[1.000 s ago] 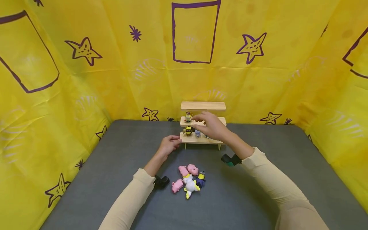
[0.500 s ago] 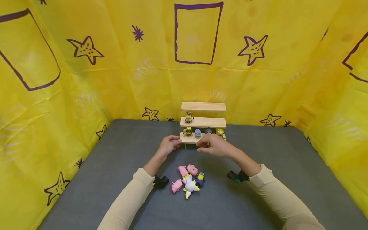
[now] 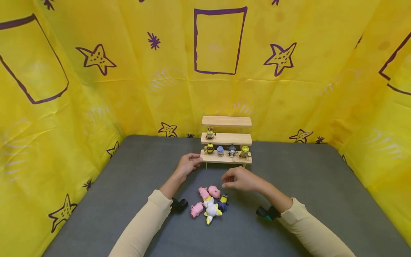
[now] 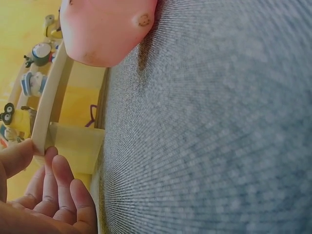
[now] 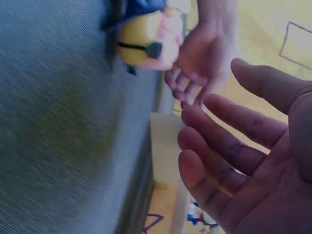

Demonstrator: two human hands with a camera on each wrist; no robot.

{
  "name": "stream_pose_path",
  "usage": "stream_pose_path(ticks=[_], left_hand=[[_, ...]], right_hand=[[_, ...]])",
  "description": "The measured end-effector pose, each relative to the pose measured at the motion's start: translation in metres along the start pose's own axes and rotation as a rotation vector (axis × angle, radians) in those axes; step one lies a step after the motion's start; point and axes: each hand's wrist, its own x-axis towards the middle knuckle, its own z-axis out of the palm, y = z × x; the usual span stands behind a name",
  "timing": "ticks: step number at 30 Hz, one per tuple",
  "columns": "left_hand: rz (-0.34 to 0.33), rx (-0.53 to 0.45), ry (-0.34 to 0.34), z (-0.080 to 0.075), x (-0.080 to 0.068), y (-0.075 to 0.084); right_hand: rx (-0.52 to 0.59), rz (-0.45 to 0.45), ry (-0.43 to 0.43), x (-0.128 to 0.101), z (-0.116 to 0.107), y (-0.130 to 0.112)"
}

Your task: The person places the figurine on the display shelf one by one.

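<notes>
My left hand (image 3: 187, 165) holds the left end of the lowest step of a three-step wooden display stand (image 3: 226, 161), thumb on top and fingers beneath, as the left wrist view shows. My right hand (image 3: 242, 179) hovers in front of the stand with loosely bent fingers and nothing in them. Close to it lies a pile of toys: pink pigs (image 3: 214, 192), a white toy with yellow tips (image 3: 212, 211) and a yellow-and-blue minion figure (image 5: 139, 41). On the lowest step stand several small figures, among them a blue one (image 3: 220, 151); one yellow figure (image 3: 210, 133) stands on the middle step's left.
A grey cloth-covered tabletop (image 3: 144, 153) lies beneath everything. Yellow fabric walls (image 3: 128, 89) with purple drawings enclose its back and sides. The stand's top step (image 3: 226, 121) carries no figure.
My right hand has drawn back from the middle step, down past the lowest one, to near the toy pile, uncovering the figures. My left hand has kept its hold on the stand.
</notes>
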Motion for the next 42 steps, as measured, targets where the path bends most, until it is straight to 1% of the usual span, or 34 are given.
stream_pose_path(ticks=[5, 13, 18, 24, 31, 36, 42], left_hand=[[0.004, 0.004, 0.001, -0.001, 0.0, 0.0], [-0.007, -0.001, 0.002, -0.001, 0.0, 0.0], [-0.006, -0.001, 0.003, -0.001, 0.0, 0.001], [0.005, 0.003, 0.001, 0.0, 0.0, 0.0], [-0.003, 0.001, 0.003, -0.001, 0.0, 0.0], [-0.011, 0.004, 0.005, -0.001, 0.0, 0.001], [-0.015, 0.001, 0.002, 0.0, -0.001, 0.002]], right_hand=[[0.025, 0.036, -0.025, -0.005, 0.013, 0.002], [0.014, 0.083, -0.057, -0.012, 0.029, 0.005], [0.003, 0.115, -0.054, -0.014, 0.034, 0.004], [0.035, 0.141, -0.039, -0.016, 0.036, 0.001], [0.07, 0.172, -0.039, -0.015, 0.04, 0.002], [0.146, 0.178, -0.014, -0.016, 0.041, 0.003], [0.293, 0.184, -0.006, -0.016, 0.042, 0.001]])
